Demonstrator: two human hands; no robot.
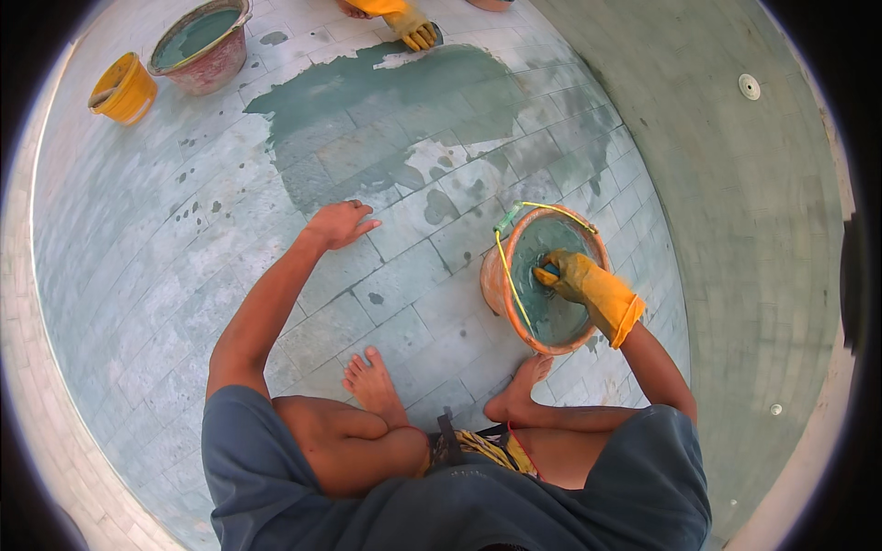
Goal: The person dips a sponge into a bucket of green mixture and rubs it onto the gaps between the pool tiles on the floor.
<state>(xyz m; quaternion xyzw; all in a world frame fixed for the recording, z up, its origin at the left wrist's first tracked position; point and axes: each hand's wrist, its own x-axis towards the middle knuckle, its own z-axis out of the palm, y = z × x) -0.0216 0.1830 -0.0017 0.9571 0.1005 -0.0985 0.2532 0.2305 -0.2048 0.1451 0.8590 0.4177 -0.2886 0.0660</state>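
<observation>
My right hand (583, 280), in an orange-yellow rubber glove, reaches into an orange bucket (491, 280) of grey-green slurry (562, 317). Its fingers curl together around something dark at the slurry's surface, too coated to name. A yellow handle with a green grip (504, 220) leans over the bucket's near-left rim. My bare left hand (340, 224) hovers over the pale tiles, its thumb apart from loosely bent fingers, holding nothing. Just beyond it spreads a wet grey-green patch of slurry (367, 101) across the tiled floor (322, 331).
At the far edge of the patch, another person's gloved hand (418, 33) presses on the floor with a dark tool partly hidden. A large reddish tub (213, 78) of slurry and a yellow bucket (136, 99) stand far left. A tiled wall (735, 211) curves along the right.
</observation>
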